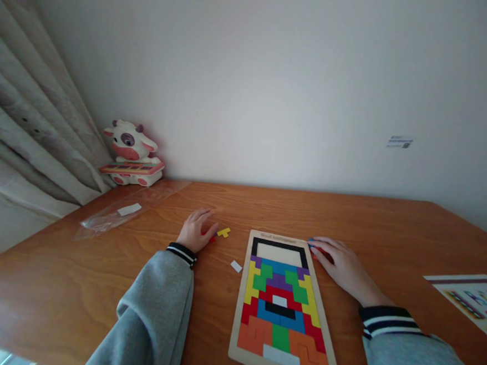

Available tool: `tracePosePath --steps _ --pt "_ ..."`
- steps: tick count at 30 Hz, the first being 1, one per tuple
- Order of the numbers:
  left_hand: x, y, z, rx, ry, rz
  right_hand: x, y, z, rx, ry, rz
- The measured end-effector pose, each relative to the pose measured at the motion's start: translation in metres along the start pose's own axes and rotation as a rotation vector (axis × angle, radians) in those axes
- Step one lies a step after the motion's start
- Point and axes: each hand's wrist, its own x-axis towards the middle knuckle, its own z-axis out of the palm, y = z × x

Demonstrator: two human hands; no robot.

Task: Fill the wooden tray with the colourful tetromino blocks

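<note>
Wood-framed puzzle board (279, 237) lies flat on the bench (390, 231), long axis toward the person, so its unfilled far end sits between both hands. Left hand (196, 232) rests palm down, fingers loose, tips on a red piece (212, 238) just beside a yellow piece (224, 232). Right hand (340, 264), forearm extended low, covers coloured pieces (313, 244) at the board's far right corner; whether it grasps them cannot be told.

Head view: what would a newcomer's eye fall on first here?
The colourful puzzle board, nearly filled, lies on the table between the left hand and right hand. A yellow piece sits just beside the left hand. A cow toy stands at the table's far left corner.
</note>
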Motion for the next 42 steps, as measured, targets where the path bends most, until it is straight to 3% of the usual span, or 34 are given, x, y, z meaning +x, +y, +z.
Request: tracePosePath --steps 2,5,10,14,17,26,31,35,42 --pt "0.001 -0.01 -0.001 0.066 0.004 -0.106 0.001 0.0 0.001 0.013 0.011 0.001" --pt "0.003 -0.018 0.002 0.106 -0.152 -0.178 0.002 0.0 0.002 0.033 0.026 0.008" --pt "0.003 -0.004 0.001 0.03 -0.339 -0.02 0.004 -0.001 0.002 0.039 0.022 0.007" --pt "-0.007 0.012 -0.009 -0.116 -0.359 0.112 0.003 0.001 0.001 0.058 0.009 0.051" --pt "-0.015 0.019 -0.016 -0.23 -0.356 0.136 0.002 0.002 0.002 0.106 0.009 0.095" --pt "-0.02 0.024 -0.015 -0.689 -0.363 -0.049 0.0 -0.001 0.002 0.162 0.036 0.161" --pt "-0.02 0.018 -0.031 -0.456 -0.28 0.056 -0.001 -0.003 -0.002 0.189 0.032 0.211" --pt "-0.028 0.009 -0.045 -0.362 -0.345 0.132 -0.003 -0.002 -0.005 0.228 0.029 0.275" --pt "-0.037 0.013 -0.039 -0.238 -0.374 0.199 -0.003 0.003 -0.01 0.419 0.004 0.392"
